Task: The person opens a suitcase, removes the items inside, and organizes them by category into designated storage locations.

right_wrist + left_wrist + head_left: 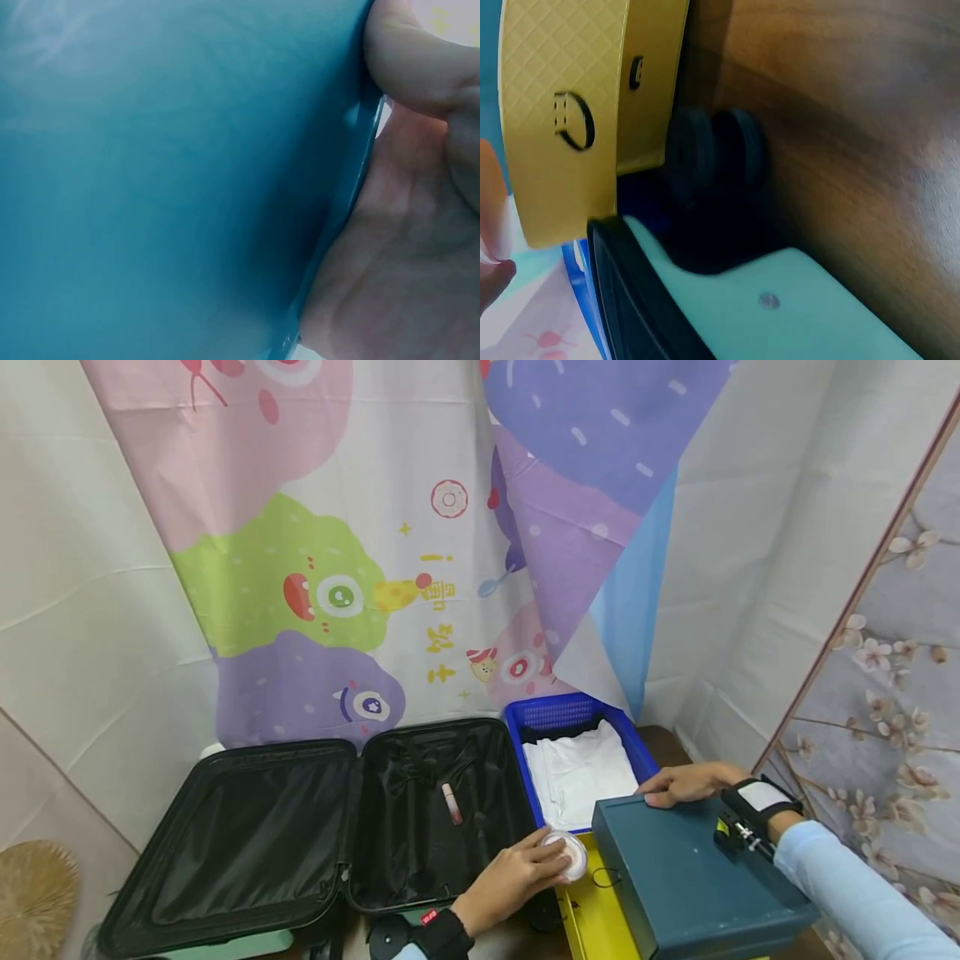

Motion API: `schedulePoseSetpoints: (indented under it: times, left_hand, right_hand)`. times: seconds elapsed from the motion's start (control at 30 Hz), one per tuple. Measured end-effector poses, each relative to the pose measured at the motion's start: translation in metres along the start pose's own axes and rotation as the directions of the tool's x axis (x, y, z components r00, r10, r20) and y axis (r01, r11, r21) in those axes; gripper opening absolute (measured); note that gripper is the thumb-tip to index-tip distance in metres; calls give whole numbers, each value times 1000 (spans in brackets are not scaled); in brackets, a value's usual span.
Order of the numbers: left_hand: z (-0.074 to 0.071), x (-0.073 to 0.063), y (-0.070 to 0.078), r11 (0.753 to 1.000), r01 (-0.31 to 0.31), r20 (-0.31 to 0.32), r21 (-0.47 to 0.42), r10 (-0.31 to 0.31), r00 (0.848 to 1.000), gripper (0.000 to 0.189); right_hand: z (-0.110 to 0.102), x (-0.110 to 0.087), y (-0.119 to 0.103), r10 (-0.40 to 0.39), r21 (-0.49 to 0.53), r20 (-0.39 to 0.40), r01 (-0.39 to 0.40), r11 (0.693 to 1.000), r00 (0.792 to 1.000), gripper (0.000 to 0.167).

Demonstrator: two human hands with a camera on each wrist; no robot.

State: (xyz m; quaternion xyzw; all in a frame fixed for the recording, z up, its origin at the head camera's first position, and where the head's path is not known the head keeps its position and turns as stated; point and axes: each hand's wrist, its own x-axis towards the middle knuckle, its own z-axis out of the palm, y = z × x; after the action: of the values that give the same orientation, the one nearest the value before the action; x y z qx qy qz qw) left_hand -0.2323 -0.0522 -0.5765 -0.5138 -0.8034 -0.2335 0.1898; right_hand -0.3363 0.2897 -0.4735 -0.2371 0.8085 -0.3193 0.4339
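Note:
My left hand (517,870) pinches a small round pale-pink case (574,853) with a clear rim, above the near left end of a yellow box part (600,906) with a thin black loop. My right hand (686,783) grips the far edge of a dark teal box (705,868), thumb on top; its other fingers are partly hidden. The teal box lies over the yellow part. In the right wrist view, the thumb (420,67) bends over the teal edge. Left of my left hand, an open black-lined suitcase (262,835) holds a pink lip gloss tube (452,803).
A blue basket (517,752) with folded white cloth (573,768) stands behind the boxes. Suitcase wheels (739,150) and its mint shell (780,300) show over the wooden table (855,150). A cartoon-printed curtain (442,435) hangs behind, and a floral panel (877,693) stands at right.

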Motion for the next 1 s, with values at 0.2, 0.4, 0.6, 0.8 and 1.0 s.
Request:
schedulePoseSetpoints:
  times: [0.2, 0.4, 0.6, 0.8, 1.0]
  left_hand:
    - [6, 6, 12, 987, -83, 105, 141, 69, 992, 27]
    - [6, 17, 18, 998, -14, 198, -67, 27, 980, 20]
    - [11, 37, 17, 996, -29, 273, -86, 52, 961, 18]
    - [24, 39, 16, 999, 28, 365, -26, -16, 931, 22]
    - [31, 36, 13, 997, 53, 444, 61, -75, 893, 22]
  right_hand:
    - [0, 0, -1, 5, -3, -5, -5, 1000, 1000, 39]
    - [0, -2, -2, 7, 0, -10, -7, 1000, 1000, 39]
    - [0, -2, -1, -11, 6, 6, 11, 1000, 1000, 39]
    - [0, 0, 2, 11, 16, -4, -11, 1000, 1000, 39]
    - [-1, 1, 2, 12, 11, -9, -12, 1000, 1000, 39]
